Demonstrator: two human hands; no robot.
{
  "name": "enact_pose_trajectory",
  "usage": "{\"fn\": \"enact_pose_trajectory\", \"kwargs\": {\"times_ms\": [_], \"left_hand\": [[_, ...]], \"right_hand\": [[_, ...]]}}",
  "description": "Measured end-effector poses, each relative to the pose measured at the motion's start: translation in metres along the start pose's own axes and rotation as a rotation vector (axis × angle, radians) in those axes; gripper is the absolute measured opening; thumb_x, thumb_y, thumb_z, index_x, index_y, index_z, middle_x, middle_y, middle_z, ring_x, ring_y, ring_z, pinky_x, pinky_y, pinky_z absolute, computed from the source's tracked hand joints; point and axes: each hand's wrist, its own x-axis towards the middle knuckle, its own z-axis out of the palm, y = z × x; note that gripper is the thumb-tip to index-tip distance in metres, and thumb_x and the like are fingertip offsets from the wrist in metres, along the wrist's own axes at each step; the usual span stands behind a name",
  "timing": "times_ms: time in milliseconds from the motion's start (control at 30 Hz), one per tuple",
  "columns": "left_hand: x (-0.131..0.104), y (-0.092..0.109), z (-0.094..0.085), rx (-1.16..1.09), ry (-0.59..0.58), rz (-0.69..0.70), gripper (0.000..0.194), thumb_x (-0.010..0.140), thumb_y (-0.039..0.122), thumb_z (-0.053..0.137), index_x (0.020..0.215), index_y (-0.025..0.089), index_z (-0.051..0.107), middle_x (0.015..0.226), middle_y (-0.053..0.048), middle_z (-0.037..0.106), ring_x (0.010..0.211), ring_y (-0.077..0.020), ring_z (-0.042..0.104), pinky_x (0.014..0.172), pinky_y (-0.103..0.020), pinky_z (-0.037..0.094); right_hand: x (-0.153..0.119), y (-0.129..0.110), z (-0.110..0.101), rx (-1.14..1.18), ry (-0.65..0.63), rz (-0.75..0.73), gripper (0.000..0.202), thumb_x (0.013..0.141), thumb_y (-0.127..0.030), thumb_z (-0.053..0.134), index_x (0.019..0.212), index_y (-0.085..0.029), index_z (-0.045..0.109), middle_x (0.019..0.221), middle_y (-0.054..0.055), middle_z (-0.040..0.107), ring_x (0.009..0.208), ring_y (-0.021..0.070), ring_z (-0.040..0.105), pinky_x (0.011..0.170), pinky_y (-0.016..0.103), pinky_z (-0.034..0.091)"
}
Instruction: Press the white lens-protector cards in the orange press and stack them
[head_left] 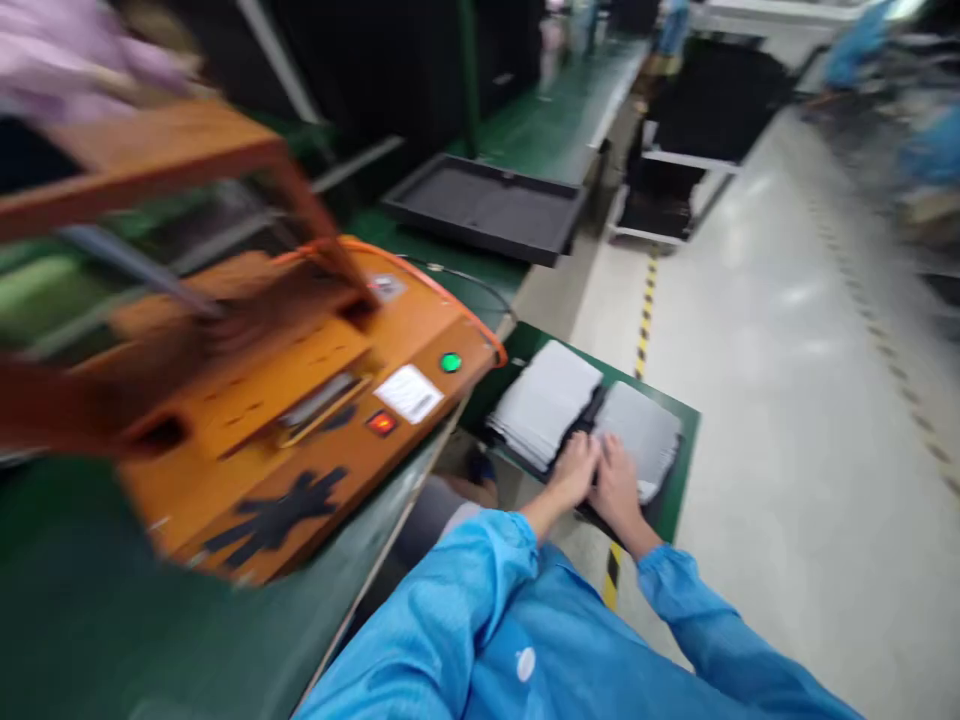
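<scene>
Two stacks lie side by side on a small green-topped stand: a left stack of light grey flat pieces (551,395) and a right stack of grey flat pieces (637,430). Dark material shows between and beneath them. My left hand (574,468) is at the inner near edge of the left stack, its fingers bent and close together. Right beside it, my right hand (616,482) is at the inner edge of the right stack, fingers also bent together. Blur and the hands themselves hide what the fingertips grip.
An orange press-like machine (420,330) with a green button (451,362) and a lit red switch (382,423) stands on the green workbench (300,640) at left. Beyond it is a black tray (487,205). A cart (675,160) stands in the aisle.
</scene>
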Motion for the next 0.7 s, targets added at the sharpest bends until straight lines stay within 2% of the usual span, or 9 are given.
{"fn": "enact_pose_trajectory", "kwargs": {"times_ms": [67,133,200,267,367,433,500,600,700], "left_hand": [[-0.029,0.013,-0.014,0.072,-0.051,0.071,0.047,0.095,0.041,0.063,0.136,0.02,0.06,0.136,-0.013,0.064,0.123,-0.0269,0.061,0.108,-0.049,0.048],[-0.073,0.024,-0.032,0.111,-0.1,0.142,0.047,0.091,0.038,0.066,0.134,0.022,0.065,0.126,-0.01,0.071,0.116,-0.0252,0.066,0.105,-0.041,0.051],[-0.128,0.031,-0.052,0.132,-0.115,0.196,0.041,0.092,0.037,0.064,0.13,0.024,0.069,0.121,-0.007,0.074,0.113,-0.023,0.068,0.103,-0.035,0.051],[-0.189,0.033,-0.072,0.138,-0.025,0.218,0.035,0.097,0.035,0.056,0.127,0.024,0.071,0.121,-0.006,0.074,0.114,-0.0208,0.068,0.104,-0.033,0.05],[-0.277,0.021,-0.099,0.133,0.367,0.174,0.029,0.101,0.03,0.049,0.118,0.026,0.073,0.114,-0.005,0.075,0.108,-0.0177,0.068,0.098,-0.031,0.052],[-0.33,0.005,-0.116,0.222,0.672,0.115,0.026,0.101,0.026,0.05,0.113,0.026,0.072,0.11,-0.005,0.074,0.104,-0.0175,0.068,0.093,-0.031,0.053],[-0.376,-0.013,-0.133,0.426,0.945,0.069,0.022,0.099,0.024,0.053,0.112,0.026,0.072,0.108,-0.005,0.073,0.103,-0.0193,0.067,0.094,-0.034,0.051],[-0.427,-0.038,-0.163,0.706,1.258,-0.024,0.019,0.097,0.023,0.057,0.111,0.024,0.071,0.107,-0.006,0.073,0.105,-0.0215,0.066,0.099,-0.039,0.049],[-0.451,-0.055,-0.196,0.778,1.411,-0.142,0.019,0.099,0.028,0.055,0.109,0.023,0.071,0.107,-0.007,0.073,0.104,-0.0218,0.065,0.099,-0.04,0.049]], "right_hand": [[0.006,0.008,0.006,-0.034,0.045,-0.016,0.069,0.092,-0.026,0.053,0.157,-0.015,0.033,0.159,0.024,0.039,0.15,0.0404,0.034,0.116,0.064,0.033],[0.018,0.006,0.004,-0.055,0.089,-0.014,0.067,0.095,-0.031,0.049,0.158,-0.014,0.031,0.159,0.026,0.037,0.149,0.0416,0.034,0.115,0.066,0.032],[0.034,-0.01,-0.008,-0.042,0.151,-0.019,0.076,0.095,-0.04,0.054,0.159,-0.01,0.028,0.161,0.029,0.033,0.15,0.0448,0.032,0.115,0.069,0.03],[0.05,-0.042,-0.025,0.031,0.211,-0.084,0.083,0.092,-0.047,0.061,0.158,-0.007,0.03,0.16,0.03,0.033,0.148,0.0463,0.034,0.114,0.068,0.032],[0.066,-0.114,-0.049,0.269,0.208,-0.328,0.07,0.092,-0.042,0.065,0.152,-0.013,0.042,0.149,0.025,0.05,0.138,0.0397,0.049,0.11,0.059,0.042],[0.067,-0.172,-0.06,0.476,0.116,-0.546,0.057,0.093,-0.033,0.065,0.146,-0.019,0.048,0.14,0.019,0.059,0.13,0.0333,0.057,0.107,0.053,0.047],[0.06,-0.23,-0.07,0.66,0.0,-0.762,0.049,0.094,-0.026,0.064,0.141,-0.023,0.052,0.133,0.015,0.064,0.123,0.0288,0.061,0.103,0.048,0.051],[0.047,-0.302,-0.079,0.833,-0.129,-1.004,0.039,0.095,-0.022,0.06,0.134,-0.023,0.058,0.119,0.011,0.07,0.108,0.0245,0.066,0.091,0.043,0.055],[0.043,-0.358,-0.086,0.874,-0.224,-1.174,0.024,0.098,-0.022,0.057,0.12,-0.022,0.065,0.105,0.008,0.073,0.093,0.0209,0.066,0.079,0.038,0.054]]}}
